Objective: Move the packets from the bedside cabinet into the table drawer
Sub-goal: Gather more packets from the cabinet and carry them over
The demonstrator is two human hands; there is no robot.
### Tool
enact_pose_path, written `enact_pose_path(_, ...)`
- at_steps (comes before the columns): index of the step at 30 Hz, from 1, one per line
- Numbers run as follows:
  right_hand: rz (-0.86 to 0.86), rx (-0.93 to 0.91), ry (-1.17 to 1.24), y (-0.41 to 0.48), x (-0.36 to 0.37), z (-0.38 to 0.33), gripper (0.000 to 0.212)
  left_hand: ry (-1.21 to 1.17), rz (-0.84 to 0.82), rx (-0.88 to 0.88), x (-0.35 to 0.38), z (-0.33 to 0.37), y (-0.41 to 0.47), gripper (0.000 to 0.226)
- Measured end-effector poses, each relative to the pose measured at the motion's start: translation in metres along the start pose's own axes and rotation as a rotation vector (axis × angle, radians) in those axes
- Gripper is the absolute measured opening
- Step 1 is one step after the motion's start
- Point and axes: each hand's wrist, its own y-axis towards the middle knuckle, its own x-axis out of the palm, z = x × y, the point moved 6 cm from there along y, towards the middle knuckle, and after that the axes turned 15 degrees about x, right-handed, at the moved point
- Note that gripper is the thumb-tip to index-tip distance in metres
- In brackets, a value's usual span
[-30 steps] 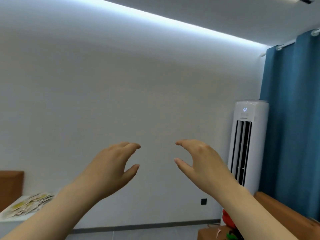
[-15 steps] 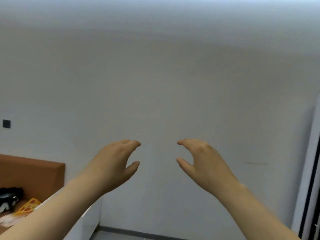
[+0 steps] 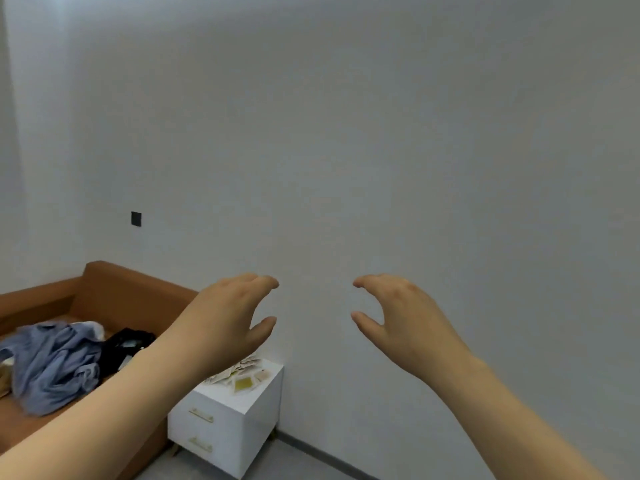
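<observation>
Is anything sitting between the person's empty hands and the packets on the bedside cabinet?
Nothing visible. The packets lie uncovered on top of the white bedside cabinet, partly hidden in the view by the left hand. The right hand is also raised and empty. The table drawer is not in view.

We find no text, label, brand or number that we can read. The packets on the cabinet carry some print, but it is too small and blurred for us to make out. The black wall plate bears no marking we can see.
</observation>
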Motion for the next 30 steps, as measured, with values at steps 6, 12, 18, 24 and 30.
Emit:
enact_pose_path(6, -0.103, -0.037, 0.031, 0.085, 0.086, -0.031, 0.047, 0.016, -0.052, -0.063, 0.053, -0.101, 0.021, 0.049)
enact_pose_path(12, -0.187, -0.056, 0.038, 0.158, 0.172, -0.052, 0.046, 0.013, -0.128, -0.112, 0.113, -0.187, 0.041, 0.051)
enact_pose_path(18, -0.256, -0.071, 0.046, 0.236, 0.258, -0.049, 0.047, 0.005, -0.208, -0.167, 0.179, -0.261, 0.071, 0.049)
enact_pose_path(24, -0.334, -0.08, 0.065, 0.318, 0.35, -0.032, 0.047, 0.024, -0.289, -0.237, 0.248, -0.329, 0.113, 0.046)
enact_pose_path(30, -0.439, -0.096, 0.058, 0.388, 0.439, -0.026, 0.047, 0.004, -0.382, -0.322, 0.311, -0.399, 0.132, 0.045)
